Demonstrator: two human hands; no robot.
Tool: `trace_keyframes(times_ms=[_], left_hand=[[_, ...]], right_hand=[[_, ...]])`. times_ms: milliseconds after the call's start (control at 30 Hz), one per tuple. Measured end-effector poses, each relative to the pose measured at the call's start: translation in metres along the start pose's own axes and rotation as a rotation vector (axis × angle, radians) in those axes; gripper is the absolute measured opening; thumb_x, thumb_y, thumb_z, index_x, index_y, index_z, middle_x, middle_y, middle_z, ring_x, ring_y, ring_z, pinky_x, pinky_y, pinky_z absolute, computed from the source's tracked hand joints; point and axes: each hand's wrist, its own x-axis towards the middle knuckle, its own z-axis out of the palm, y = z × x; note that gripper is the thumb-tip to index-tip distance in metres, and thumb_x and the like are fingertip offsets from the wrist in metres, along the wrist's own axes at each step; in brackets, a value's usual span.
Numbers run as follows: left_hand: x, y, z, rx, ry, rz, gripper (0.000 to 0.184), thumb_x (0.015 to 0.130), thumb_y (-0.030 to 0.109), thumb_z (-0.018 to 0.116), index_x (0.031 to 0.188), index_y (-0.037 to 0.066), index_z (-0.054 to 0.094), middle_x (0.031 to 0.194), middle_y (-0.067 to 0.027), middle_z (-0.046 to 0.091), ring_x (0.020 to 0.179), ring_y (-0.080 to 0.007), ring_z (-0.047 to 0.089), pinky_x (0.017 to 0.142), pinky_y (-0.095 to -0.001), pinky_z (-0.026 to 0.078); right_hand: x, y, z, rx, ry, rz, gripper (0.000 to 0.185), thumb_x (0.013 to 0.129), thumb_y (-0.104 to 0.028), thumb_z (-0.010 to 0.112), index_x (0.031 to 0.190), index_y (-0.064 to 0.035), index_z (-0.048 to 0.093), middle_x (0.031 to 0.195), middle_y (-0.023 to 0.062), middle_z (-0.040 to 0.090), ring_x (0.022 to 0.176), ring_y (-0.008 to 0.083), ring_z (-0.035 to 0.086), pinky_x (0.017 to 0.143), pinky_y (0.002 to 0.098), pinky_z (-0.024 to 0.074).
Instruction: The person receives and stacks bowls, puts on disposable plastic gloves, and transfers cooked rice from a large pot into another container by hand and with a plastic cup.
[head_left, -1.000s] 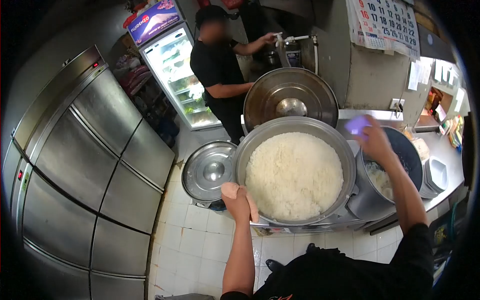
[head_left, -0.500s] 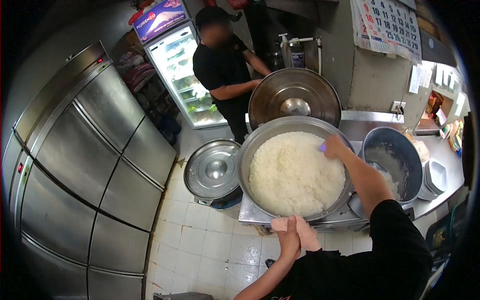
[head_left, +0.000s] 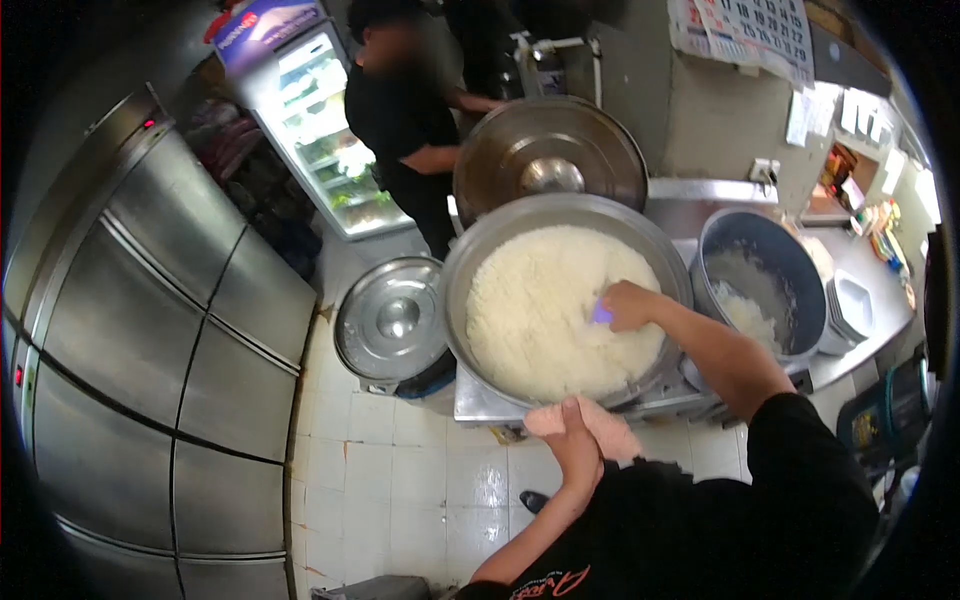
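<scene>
A wide metal pot stands before me, filled with cooked white rice. My right hand is closed around a purple utensil, its visible part at the rice surface right of the middle. The utensil's lower end is hidden, so I cannot tell its exact kind. At the pot's near rim, my left hand grips a folded pink cloth with the thumb on top; the cloth appears to touch the rim.
A grey pot with rice remnants stands right, beside stacked white dishes. A large lid leans behind the rice pot. Left is a lidded pot. Another person stands behind, near a glass-door chiller. Steel refrigerators line the left.
My right hand has moved the purple utensil nearer to me and slightly left across the rice. My left hand keeps the cloth at the near rim. The whole view has shifted.
</scene>
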Motion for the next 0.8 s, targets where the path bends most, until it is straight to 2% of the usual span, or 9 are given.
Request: trace_keyframes(times_ms=[133, 233, 367, 433, 467, 500, 600, 700, 800], left_hand=[[-0.006, 0.007, -0.002, -0.077, -0.074, -0.046, 0.064, 0.091, 0.027, 0.059, 0.132, -0.012, 0.027, 0.126, -0.0208, 0.045, 0.114, -0.0229, 0.048, 0.096, -0.0322, 0.040], [0.008, -0.010, -0.016, -0.073, -0.102, -0.045, 0.063, 0.091, 0.029, 0.060, 0.131, -0.010, 0.031, 0.124, -0.0192, 0.048, 0.111, -0.0234, 0.050, 0.096, -0.0324, 0.040], [0.009, 0.010, -0.046, 0.065, -0.162, -0.081, 0.060, 0.092, 0.033, 0.058, 0.130, -0.007, 0.035, 0.125, -0.0196, 0.047, 0.114, -0.0227, 0.048, 0.097, -0.0319, 0.039], [0.014, 0.018, -0.056, 0.155, 0.009, 0.215, 0.056, 0.091, 0.031, 0.058, 0.127, -0.007, 0.039, 0.122, -0.0186, 0.049, 0.111, -0.0229, 0.050, 0.096, -0.0321, 0.039], [0.027, 0.020, -0.064, 0.144, 0.068, 0.316, 0.055, 0.091, 0.030, 0.058, 0.125, -0.007, 0.040, 0.121, -0.0178, 0.050, 0.109, -0.0230, 0.050, 0.096, -0.0323, 0.039], [0.039, 0.024, -0.070, 0.130, 0.122, 0.421, 0.053, 0.090, 0.029, 0.059, 0.124, -0.007, 0.041, 0.119, -0.0170, 0.051, 0.108, -0.0230, 0.051, 0.096, -0.0324, 0.039], [0.061, 0.061, -0.071, 0.220, 0.189, 0.539, 0.048, 0.089, 0.026, 0.059, 0.120, -0.007, 0.043, 0.113, -0.0152, 0.052, 0.104, -0.0233, 0.051, 0.094, -0.0332, 0.039], [0.081, 0.085, -0.074, 0.402, 0.241, 0.660, 0.040, 0.087, 0.021, 0.059, 0.115, -0.005, 0.044, 0.109, -0.0139, 0.051, 0.099, -0.0232, 0.050, 0.092, -0.0333, 0.040], [0.096, 0.103, -0.080, 0.604, 0.251, 0.763, 0.033, 0.086, 0.020, 0.056, 0.107, -0.004, 0.047, 0.103, -0.0135, 0.052, 0.093, -0.0238, 0.050, 0.087, -0.0354, 0.041]], right_hand=[[-0.022, -0.038, 0.000, 0.167, -0.069, 0.025, 0.018, 0.057, -0.017, 0.061, 0.060, 0.0000, 0.057, 0.064, 0.0170, 0.060, 0.060, 0.0305, 0.057, 0.058, 0.0386, 0.0458], [-0.051, -0.048, -0.019, 0.558, -0.143, 0.230, 0.009, 0.059, -0.009, 0.061, 0.061, -0.0017, 0.056, 0.063, 0.0118, 0.058, 0.053, 0.0243, 0.054, 0.054, 0.0344, 0.0454], [-0.075, -0.020, 0.002, 1.616, -0.036, 0.515, 0.009, 0.063, 0.000, 0.057, 0.071, -0.0045, 0.056, 0.071, 0.0065, 0.057, 0.062, 0.0192, 0.055, 0.056, 0.0317, 0.0455], [-0.082, -0.030, 0.000, 2.014, 0.109, 0.521, 0.014, 0.066, 0.000, 0.055, 0.079, -0.0049, 0.056, 0.079, 0.0064, 0.059, 0.069, 0.0195, 0.057, 0.060, 0.0312, 0.0455], [-0.074, -0.019, 0.012, 2.180, 0.063, 0.394, 0.032, 0.068, 0.001, 0.052, 0.100, -0.0027, 0.058, 0.096, 0.0101, 0.061, 0.085, 0.0231, 0.058, 0.068, 0.0348, 0.0466], [-0.072, -0.011, 0.022, 2.276, 0.152, 0.372, 0.029, 0.069, 0.001, 0.051, 0.096, -0.0036, 0.058, 0.095, 0.0094, 0.060, 0.086, 0.0222, 0.057, 0.070, 0.0350, 0.0464], [-0.079, -0.049, -0.034, 2.489, 0.409, 0.213, 0.025, 0.072, 0.000, 0.049, 0.095, -0.0047, 0.058, 0.097, 0.0085, 0.059, 0.093, 0.0208, 0.053, 0.078, 0.0370, 0.0448], [-0.096, -0.026, -0.059, 2.493, 0.568, 0.068, 0.024, 0.073, -0.001, 0.050, 0.095, -0.0044, 0.059, 0.098, 0.0090, 0.060, 0.090, 0.0217, 0.055, 0.077, 0.0376, 0.0454], [-0.161, 0.003, -0.105, 2.241, 0.781, -0.071, 0.017, 0.075, -0.005, 0.054, 0.092, -0.0035, 0.059, 0.095, 0.0079, 0.061, 0.087, 0.0228, 0.059, 0.079, 0.0388, 0.0484]])
